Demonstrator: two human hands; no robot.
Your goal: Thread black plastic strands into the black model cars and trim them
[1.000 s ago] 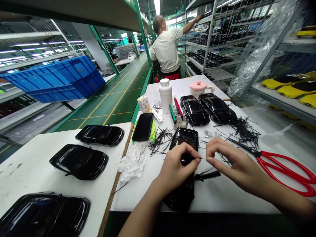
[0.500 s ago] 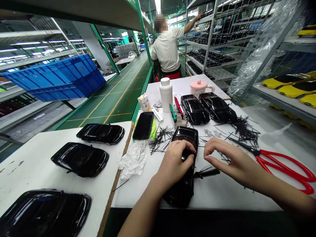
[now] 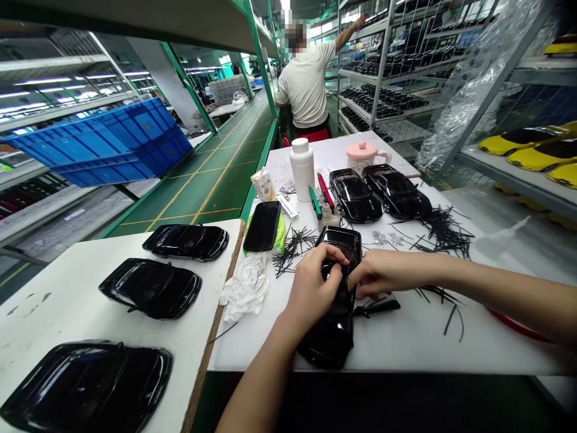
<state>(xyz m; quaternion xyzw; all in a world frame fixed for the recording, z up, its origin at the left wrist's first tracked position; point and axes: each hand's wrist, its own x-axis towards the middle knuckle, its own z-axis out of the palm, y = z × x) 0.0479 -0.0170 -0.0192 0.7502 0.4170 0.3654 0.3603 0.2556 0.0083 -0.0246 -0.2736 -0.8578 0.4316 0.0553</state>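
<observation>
A black model car (image 3: 331, 340) lies lengthwise on the white table in front of me. My left hand (image 3: 313, 282) rests over its roof, with thumb and fingers closed on the car. Against the car's right side is my right hand (image 3: 378, 272), its fingers curled together at the window area; whatever they pinch is hidden. A dark slim tool (image 3: 381, 305) lies just below the right hand, beside the car. Thin black strips (image 3: 295, 249) are strewn left of the car, and another pile (image 3: 448, 231) lies at the right.
Two black model cars (image 3: 356, 195) stand behind, near a white bottle (image 3: 302, 170) and a pink-lidded mug (image 3: 361, 155). A phone (image 3: 262, 225) and crumpled tissue (image 3: 247, 287) lie left. More black cars (image 3: 151, 287) occupy the left board. Red scissor handles (image 3: 518, 325) show under my right forearm.
My right hand has moved left from beside the car to touch its side, its forearm now covering most of the scissors. The left hand stays on the car.
</observation>
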